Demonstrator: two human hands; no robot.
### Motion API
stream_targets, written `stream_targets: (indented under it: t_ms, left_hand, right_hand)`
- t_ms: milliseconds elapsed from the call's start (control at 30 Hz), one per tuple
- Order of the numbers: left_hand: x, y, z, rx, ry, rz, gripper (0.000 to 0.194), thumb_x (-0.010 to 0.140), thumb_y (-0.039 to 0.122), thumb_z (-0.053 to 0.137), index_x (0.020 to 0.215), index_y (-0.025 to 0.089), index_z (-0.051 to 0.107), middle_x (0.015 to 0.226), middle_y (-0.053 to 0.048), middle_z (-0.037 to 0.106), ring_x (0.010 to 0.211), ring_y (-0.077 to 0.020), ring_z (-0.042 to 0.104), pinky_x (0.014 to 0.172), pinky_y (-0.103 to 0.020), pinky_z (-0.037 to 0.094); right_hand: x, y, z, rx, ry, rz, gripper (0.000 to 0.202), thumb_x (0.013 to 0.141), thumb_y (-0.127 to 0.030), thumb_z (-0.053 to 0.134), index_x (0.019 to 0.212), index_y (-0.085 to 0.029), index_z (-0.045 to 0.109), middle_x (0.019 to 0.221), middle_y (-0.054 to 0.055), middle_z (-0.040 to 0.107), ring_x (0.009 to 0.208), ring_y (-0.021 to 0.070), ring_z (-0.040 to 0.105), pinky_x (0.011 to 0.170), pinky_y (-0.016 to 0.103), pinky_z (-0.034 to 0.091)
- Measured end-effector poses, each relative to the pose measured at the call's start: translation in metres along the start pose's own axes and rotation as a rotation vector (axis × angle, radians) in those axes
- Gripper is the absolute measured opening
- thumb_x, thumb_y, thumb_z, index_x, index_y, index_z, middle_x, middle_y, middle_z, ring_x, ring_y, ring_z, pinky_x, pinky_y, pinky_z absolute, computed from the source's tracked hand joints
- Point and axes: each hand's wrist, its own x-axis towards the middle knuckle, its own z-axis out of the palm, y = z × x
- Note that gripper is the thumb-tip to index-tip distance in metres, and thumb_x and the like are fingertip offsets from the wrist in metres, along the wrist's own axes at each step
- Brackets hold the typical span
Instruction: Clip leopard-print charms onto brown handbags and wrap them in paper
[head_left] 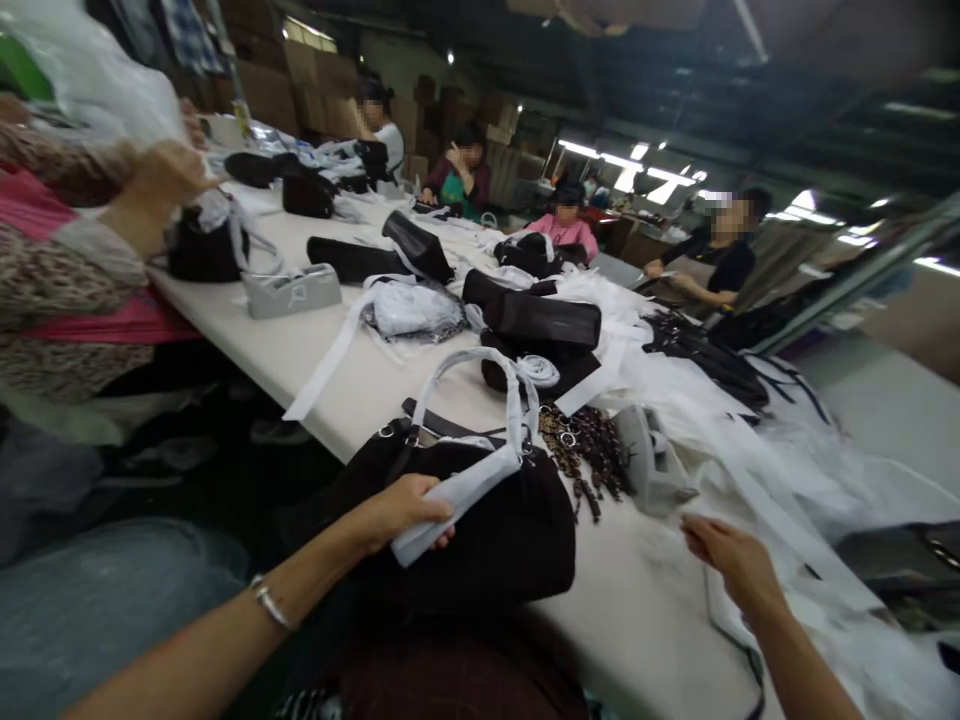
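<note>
A dark handbag (pixel 495 530) lies at the table's near edge, its handles (pixel 480 358) wrapped in white paper. My left hand (pixel 416 512) is closed round a white paper strip (pixel 465 500) in front of the bag; the strip's upper end meets the base of one handle. To the right, my right hand (pixel 731 560) is over the table, apart from the bag, with fingers curled together. Whatever they may hold is too small to make out. Just beyond that hand stands a grey tape dispenser (pixel 652 460), with brown patterned keychain-like pieces (pixel 589 450) beside it.
White paper strips (pixel 720 440) are heaped along the right. Several dark bags (pixel 540 320), a plastic-wrapped bundle (pixel 416 310) and another grey dispenser (pixel 292 292) lie farther up the table (pixel 259 350). A co-worker's arm (pixel 142 205) is at left; several people sit farther back.
</note>
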Motion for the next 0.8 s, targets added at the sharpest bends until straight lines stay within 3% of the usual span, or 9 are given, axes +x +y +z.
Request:
stream_targets:
  t_ms: [100, 200, 300, 367, 467, 633, 800]
  left_hand:
    - [-0.001, -0.004, 0.002, -0.021, 0.017, 0.015, 0.022, 0.068, 0.024, 0.065, 0.085, 0.015, 0.056, 0.070, -0.004, 0.071, 0.056, -0.0137, 0.066, 0.057, -0.025, 0.051]
    - [-0.005, -0.003, 0.007, -0.008, 0.037, 0.036, 0.021, 0.068, 0.022, 0.065, 0.085, 0.014, 0.057, 0.069, -0.004, 0.071, 0.056, -0.0145, 0.066, 0.057, -0.025, 0.052]
    - [-0.010, 0.000, 0.011, -0.004, 0.044, 0.061, 0.022, 0.067, 0.024, 0.067, 0.084, 0.014, 0.058, 0.069, -0.003, 0.071, 0.055, -0.0148, 0.065, 0.054, -0.025, 0.051]
    - [-0.013, 0.000, 0.013, -0.009, 0.039, 0.085, 0.023, 0.067, 0.027, 0.069, 0.084, 0.014, 0.059, 0.070, -0.004, 0.071, 0.054, -0.0147, 0.065, 0.053, -0.024, 0.050]
    - [-0.014, -0.001, 0.013, 0.035, 0.080, 0.116, 0.021, 0.069, 0.027, 0.067, 0.084, 0.014, 0.059, 0.068, -0.003, 0.070, 0.053, -0.0148, 0.065, 0.049, -0.022, 0.049]
    - [-0.013, -0.003, 0.011, 0.132, 0.136, 0.225, 0.011, 0.071, 0.020, 0.061, 0.080, 0.015, 0.057, 0.065, -0.002, 0.069, 0.051, -0.0142, 0.065, 0.043, -0.018, 0.044]
    - [-0.013, -0.003, 0.005, -0.099, 0.032, 0.147, 0.022, 0.072, 0.021, 0.064, 0.092, 0.012, 0.059, 0.072, -0.005, 0.072, 0.056, -0.0134, 0.066, 0.054, -0.022, 0.052]
  right_hand:
    - [-0.033, -0.054, 0.030, 0.211, -0.193, -0.014, 0.029, 0.068, -0.041, 0.075, 0.086, -0.019, 0.070, 0.079, 0.006, 0.072, 0.064, 0.0185, 0.066, 0.066, 0.032, 0.057]
    - [-0.098, -0.123, 0.082, 0.365, -0.531, -0.145, 0.053, 0.070, -0.036, 0.076, 0.117, -0.020, 0.056, 0.071, -0.001, 0.069, 0.060, 0.0150, 0.063, 0.064, 0.029, 0.053]
    - [-0.151, -0.163, 0.136, 0.443, -0.665, -0.182, 0.037, 0.073, -0.032, 0.073, 0.101, -0.021, 0.051, 0.062, -0.005, 0.065, 0.056, 0.0136, 0.062, 0.060, 0.025, 0.050]
    - [-0.167, -0.165, 0.161, 0.395, -0.663, -0.180, 0.029, 0.074, -0.031, 0.071, 0.091, -0.021, 0.049, 0.059, -0.005, 0.063, 0.053, 0.0131, 0.060, 0.054, 0.023, 0.047]
    - [-0.166, -0.151, 0.179, 0.301, -0.610, -0.151, 0.026, 0.074, -0.031, 0.070, 0.082, -0.021, 0.048, 0.058, -0.004, 0.062, 0.053, 0.0147, 0.061, 0.049, 0.023, 0.046]
    - [-0.155, -0.142, 0.180, 0.169, -0.596, -0.102, 0.030, 0.074, -0.037, 0.070, 0.076, -0.022, 0.045, 0.057, -0.003, 0.062, 0.047, 0.0147, 0.061, 0.038, 0.020, 0.044]
    - [-0.156, -0.138, 0.181, 0.006, -0.725, -0.014, 0.037, 0.081, -0.055, 0.059, 0.073, -0.022, 0.044, 0.050, -0.003, 0.060, 0.034, 0.0111, 0.051, 0.028, 0.019, 0.034]
